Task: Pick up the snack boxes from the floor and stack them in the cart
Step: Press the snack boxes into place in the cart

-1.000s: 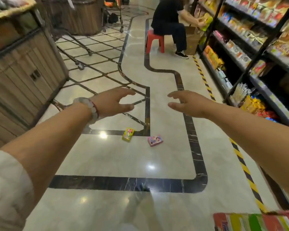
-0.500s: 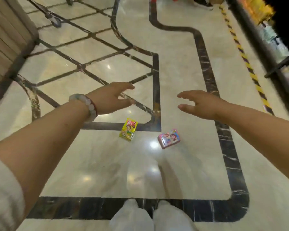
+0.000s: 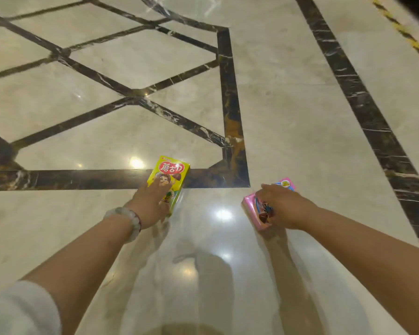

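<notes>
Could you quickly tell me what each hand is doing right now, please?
Left hand: fingers on the yellow snack box; a closed grip cannot be told.
Right hand: fingers curled over the pink snack box, gripping it.

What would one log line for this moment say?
left hand on yellow box | right hand on pink box | both on floor

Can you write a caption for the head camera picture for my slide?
Left hand on a yellow snack box and right hand on a pink snack box, both on the marble floor.
</notes>
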`<state>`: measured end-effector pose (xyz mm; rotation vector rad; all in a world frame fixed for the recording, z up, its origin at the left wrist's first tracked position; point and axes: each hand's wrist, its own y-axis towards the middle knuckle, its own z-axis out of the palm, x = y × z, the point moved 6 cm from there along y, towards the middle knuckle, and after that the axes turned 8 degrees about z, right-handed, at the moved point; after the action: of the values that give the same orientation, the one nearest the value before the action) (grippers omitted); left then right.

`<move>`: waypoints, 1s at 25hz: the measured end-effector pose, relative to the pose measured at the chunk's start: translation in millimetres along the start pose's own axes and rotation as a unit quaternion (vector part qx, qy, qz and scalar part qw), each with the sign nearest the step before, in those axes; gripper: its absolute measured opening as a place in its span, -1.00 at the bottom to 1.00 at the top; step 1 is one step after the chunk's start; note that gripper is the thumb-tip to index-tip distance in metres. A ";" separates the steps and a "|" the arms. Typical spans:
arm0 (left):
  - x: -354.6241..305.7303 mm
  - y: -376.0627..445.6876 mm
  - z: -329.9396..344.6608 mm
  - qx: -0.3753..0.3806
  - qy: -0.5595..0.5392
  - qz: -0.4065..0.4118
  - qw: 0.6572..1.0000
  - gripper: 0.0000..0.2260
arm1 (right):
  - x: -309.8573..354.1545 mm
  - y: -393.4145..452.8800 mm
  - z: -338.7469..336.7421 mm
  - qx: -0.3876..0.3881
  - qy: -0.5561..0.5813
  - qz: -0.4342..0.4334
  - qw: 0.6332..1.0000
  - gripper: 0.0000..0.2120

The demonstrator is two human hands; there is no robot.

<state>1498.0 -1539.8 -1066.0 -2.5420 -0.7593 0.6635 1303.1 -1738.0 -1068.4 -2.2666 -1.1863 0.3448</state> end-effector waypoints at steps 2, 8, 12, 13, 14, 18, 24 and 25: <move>12.3 8.5 23.1 0.041 0.027 -0.016 0.999 -0.47 | 0.3 6.1 12.8 -0.017 -0.025 -0.013 0.999 -0.45; 15.9 -4.6 30.8 -0.052 0.073 -0.052 0.995 -0.68 | -0.8 5.9 10.4 -0.078 -0.014 0.040 0.996 -0.41; 20.9 -14.9 22.9 -0.207 -0.077 -0.152 0.963 -0.79 | 7.1 -2.8 23.3 -0.078 -0.026 0.151 0.985 -0.42; 26.4 -13.7 24.4 -0.234 -0.140 -0.199 0.941 -0.66 | 5.4 -4.0 29.4 -0.060 0.022 0.179 0.982 -0.39; 31.0 -11.6 29.0 -0.233 -0.192 -0.237 0.923 -0.50 | 4.4 -3.4 35.1 -0.035 0.092 0.202 0.974 -0.37; 34.6 -4.2 64.2 -0.149 -0.275 -0.269 0.911 -0.23 | 4.2 -3.7 53.8 0.057 0.181 0.223 0.956 -0.26; 27.9 -10.8 79.2 -0.150 -0.507 -0.264 0.807 -0.38 | 9.7 -4.9 47.1 0.000 0.310 0.206 0.928 -0.36; 27.2 -9.4 70.5 -0.164 -0.545 -0.252 0.783 -0.42 | 11.2 -3.3 39.1 -0.002 0.391 0.198 0.899 -0.41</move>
<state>1476.1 -1499.7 -1126.8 -1.8152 -1.9578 1.9424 1289.4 -1713.6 -1098.0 -2.2744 -0.3102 -0.4082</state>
